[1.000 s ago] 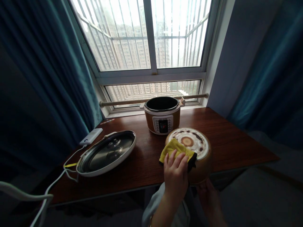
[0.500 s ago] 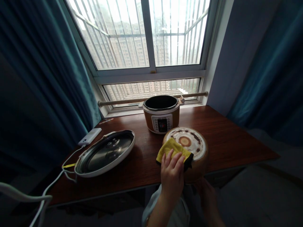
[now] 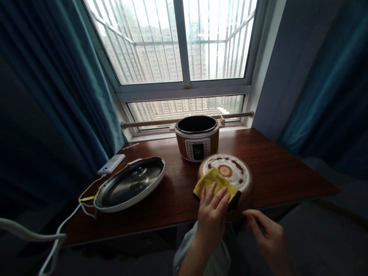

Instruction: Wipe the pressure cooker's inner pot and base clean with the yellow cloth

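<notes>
The upturned pot (image 3: pixel 230 163), nearer me than the cooker (image 3: pixel 184 143), could slip if my left hand (image 3: pixel 212 214), part-spread over the cloth (image 3: pixel 211 180), pushes hard; whether my right hand's (image 3: pixel 268 235) pinch steadies it, I can't tell.

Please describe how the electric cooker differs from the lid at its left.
The electric cooker is deep and stands upright; the lid is shallow and lies with its metal inside facing up. The cooker shows a brown body, while the lid shows a white outside. Both are on the wooden table.
</notes>
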`<state>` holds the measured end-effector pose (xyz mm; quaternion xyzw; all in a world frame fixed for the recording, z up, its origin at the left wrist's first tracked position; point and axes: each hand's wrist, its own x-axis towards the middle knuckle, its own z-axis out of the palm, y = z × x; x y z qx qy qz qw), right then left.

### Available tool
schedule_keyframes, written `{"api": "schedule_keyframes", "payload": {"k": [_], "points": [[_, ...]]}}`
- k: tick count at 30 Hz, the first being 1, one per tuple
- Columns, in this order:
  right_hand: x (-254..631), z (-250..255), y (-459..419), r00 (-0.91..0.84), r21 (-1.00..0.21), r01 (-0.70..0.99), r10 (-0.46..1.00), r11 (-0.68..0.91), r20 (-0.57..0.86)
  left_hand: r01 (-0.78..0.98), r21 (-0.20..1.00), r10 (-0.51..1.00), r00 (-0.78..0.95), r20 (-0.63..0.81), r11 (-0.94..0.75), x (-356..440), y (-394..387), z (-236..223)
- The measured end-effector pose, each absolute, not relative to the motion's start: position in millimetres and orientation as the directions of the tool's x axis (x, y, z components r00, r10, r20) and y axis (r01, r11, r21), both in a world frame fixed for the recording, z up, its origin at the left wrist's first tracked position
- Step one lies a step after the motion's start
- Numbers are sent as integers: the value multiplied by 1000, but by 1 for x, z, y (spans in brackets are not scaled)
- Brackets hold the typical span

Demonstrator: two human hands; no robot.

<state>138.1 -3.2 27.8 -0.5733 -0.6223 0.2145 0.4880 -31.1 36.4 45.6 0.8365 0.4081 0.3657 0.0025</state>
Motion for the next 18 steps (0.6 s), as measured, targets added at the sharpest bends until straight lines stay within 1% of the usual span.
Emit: {"api": "schedule_keyframes", "payload": {"k": [1,2,3,5,8,10,12,15,16,18], "points": [[136,41,-2,54,-724,566,859,394,509,657,314,679,423,599,-686,-31,35,49],[134,52,1,-33,-622,610,800,491,599,628,333,675,441,592,-703,-31,32,51],[131,60,5,-117,-528,642,751,556,650,599,362,673,446,589,-714,-33,30,54],[125,69,13,-224,-396,704,714,589,664,542,441,686,427,589,-715,-37,25,57],[117,72,24,-288,-259,787,705,560,649,442,588,735,361,574,-677,-46,20,57],[112,73,29,-359,-179,797,691,577,627,381,664,765,280,580,-643,-50,20,55],[107,74,34,-425,-136,784,682,606,595,349,716,784,107,611,-605,-52,23,51],[109,74,39,-431,-134,786,692,603,579,336,779,771,-194,607,-529,-56,35,47],[113,73,41,-410,-140,798,699,586,585,334,798,769,-250,588,-502,-58,39,45],[127,73,44,-311,-153,855,726,496,613,354,819,782,-285,554,-451,-62,47,43]]}}
